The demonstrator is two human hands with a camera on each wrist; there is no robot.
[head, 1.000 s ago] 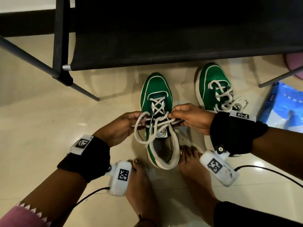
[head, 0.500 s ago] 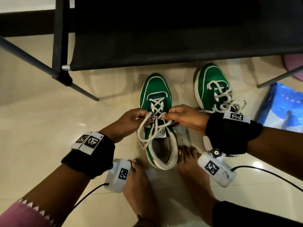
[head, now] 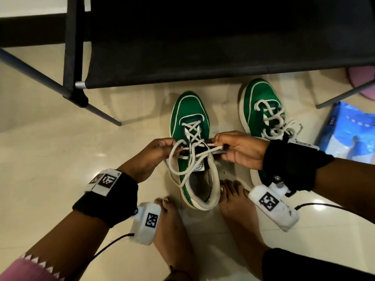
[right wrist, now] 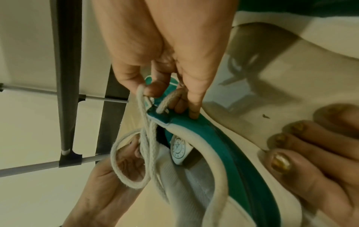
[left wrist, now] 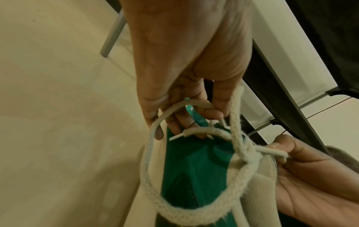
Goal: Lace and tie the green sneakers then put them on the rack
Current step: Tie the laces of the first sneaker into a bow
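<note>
A green sneaker [head: 190, 116] stands on the floor between my bare feet, toe toward the rack [head: 203, 57]. Its white lace [head: 180, 171] is crossed through the eyelets and hangs in loose loops over the tongue. My left hand [head: 175, 148] pinches one loop of the lace [left wrist: 151, 176] at the shoe's left side. On the other side my right hand [head: 220, 144] pinches the other strand [right wrist: 141, 107], one finger touching the sneaker's collar [right wrist: 213, 138]. The second green sneaker [head: 257, 102] sits to the right with its lace bunched on top, partly hidden by my right wrist.
The black fabric rack shelf spans the top of the head view on grey metal legs [head: 101, 114]. A blue bag [head: 349, 130] lies on the floor at the right, a pink object [head: 361, 78] beyond it. My bare feet [head: 172, 230] flank the sneaker's heel.
My hands first closed in together over the tongue, then drew apart sideways, stretching the lace strands across the sneaker. The loops hang lower on the left.
</note>
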